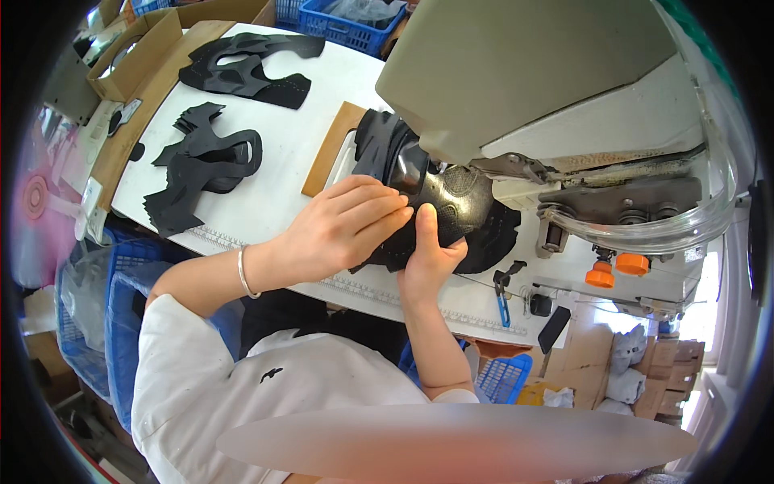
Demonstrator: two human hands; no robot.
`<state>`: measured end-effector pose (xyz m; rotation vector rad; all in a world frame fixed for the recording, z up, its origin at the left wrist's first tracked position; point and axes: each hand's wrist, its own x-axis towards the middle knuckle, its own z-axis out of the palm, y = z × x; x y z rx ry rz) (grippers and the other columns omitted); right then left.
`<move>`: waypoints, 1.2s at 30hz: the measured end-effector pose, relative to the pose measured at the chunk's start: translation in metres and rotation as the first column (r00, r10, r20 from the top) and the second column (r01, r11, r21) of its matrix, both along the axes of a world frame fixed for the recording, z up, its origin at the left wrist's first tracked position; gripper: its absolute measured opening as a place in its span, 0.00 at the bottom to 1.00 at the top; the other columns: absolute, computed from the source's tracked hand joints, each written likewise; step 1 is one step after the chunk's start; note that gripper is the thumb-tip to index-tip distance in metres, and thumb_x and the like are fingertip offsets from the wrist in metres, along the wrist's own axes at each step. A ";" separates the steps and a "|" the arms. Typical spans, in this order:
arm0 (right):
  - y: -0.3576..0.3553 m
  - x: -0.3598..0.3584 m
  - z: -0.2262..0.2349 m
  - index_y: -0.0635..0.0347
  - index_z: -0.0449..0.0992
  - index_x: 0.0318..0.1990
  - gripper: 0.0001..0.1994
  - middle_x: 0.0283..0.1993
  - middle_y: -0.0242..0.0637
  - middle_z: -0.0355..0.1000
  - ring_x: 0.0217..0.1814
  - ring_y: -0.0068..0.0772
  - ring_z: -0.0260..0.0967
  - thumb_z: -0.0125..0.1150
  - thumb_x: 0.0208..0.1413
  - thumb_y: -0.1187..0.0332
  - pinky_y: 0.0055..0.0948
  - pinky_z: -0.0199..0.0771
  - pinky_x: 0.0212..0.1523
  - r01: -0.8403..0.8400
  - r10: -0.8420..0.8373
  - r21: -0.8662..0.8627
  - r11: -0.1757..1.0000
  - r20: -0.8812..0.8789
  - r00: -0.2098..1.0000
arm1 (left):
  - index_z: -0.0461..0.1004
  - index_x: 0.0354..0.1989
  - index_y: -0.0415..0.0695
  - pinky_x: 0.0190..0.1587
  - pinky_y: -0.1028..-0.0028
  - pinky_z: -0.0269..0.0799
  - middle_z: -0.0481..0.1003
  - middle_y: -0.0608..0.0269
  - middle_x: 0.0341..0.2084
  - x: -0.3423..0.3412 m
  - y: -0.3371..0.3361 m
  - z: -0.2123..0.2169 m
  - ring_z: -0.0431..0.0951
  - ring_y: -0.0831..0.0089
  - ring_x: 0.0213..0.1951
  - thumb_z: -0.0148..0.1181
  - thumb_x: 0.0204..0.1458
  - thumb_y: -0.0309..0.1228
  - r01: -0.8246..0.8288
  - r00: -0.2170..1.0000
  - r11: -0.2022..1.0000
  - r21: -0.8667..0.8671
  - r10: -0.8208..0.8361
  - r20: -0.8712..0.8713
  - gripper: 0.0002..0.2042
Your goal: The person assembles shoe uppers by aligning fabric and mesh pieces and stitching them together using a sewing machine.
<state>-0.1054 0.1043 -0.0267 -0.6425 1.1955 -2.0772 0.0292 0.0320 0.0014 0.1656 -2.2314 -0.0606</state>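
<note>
Under the head of a sewing machine [532, 81], a black shoe upper [455, 202] with a shiny, textured surface lies in the light of the machine lamp. My left hand [347, 226], with a bangle at its wrist, is closed on the upper's near left side, fingers together. My right hand [430, 258] grips the near edge of the same piece, thumb raised on top. The hands almost touch. More layered black pieces [375, 141] sit just beyond the left fingers. The needle area is hidden behind the machine head.
Two piles of black cut uppers [250, 73] [201, 165] lie on the white table [290, 153]. A wooden board [334, 149] is beside the machine. Blue-handled thread snips [504, 306] lie near the front edge. Orange knobs [599, 274] project at right. Blue crates [121, 323] stand below left.
</note>
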 end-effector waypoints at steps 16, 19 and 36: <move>-0.014 0.007 0.006 0.65 0.75 0.39 0.04 0.37 0.30 0.74 0.36 0.16 0.69 0.61 0.58 0.75 0.19 0.71 0.38 0.092 -0.093 -0.018 0.996 -0.031 0.995 | 0.77 0.38 0.36 0.44 0.66 0.65 0.76 0.56 0.40 -0.005 -0.011 -0.005 0.77 0.64 0.40 0.65 0.35 0.22 -0.025 0.991 0.998 0.056 0.032 -0.128 0.17; -0.012 0.005 0.004 0.65 0.75 0.39 0.05 0.36 0.29 0.74 0.36 0.15 0.68 0.62 0.58 0.74 0.18 0.70 0.38 0.082 -0.082 -0.008 0.997 -0.055 0.995 | 0.77 0.38 0.37 0.44 0.66 0.65 0.76 0.57 0.40 -0.007 -0.015 -0.004 0.77 0.64 0.40 0.66 0.36 0.23 -0.029 0.991 0.999 0.030 0.033 -0.128 0.17; 0.003 0.009 -0.013 0.62 0.75 0.32 0.04 0.35 0.31 0.74 0.35 0.16 0.70 0.60 0.59 0.74 0.18 0.72 0.37 -0.018 0.019 -0.057 0.998 0.016 1.000 | 0.79 0.36 0.39 0.45 0.67 0.70 0.79 0.64 0.35 -0.008 -0.027 0.008 0.77 0.66 0.40 0.68 0.38 0.20 0.077 0.990 0.981 0.177 -0.055 -0.126 0.13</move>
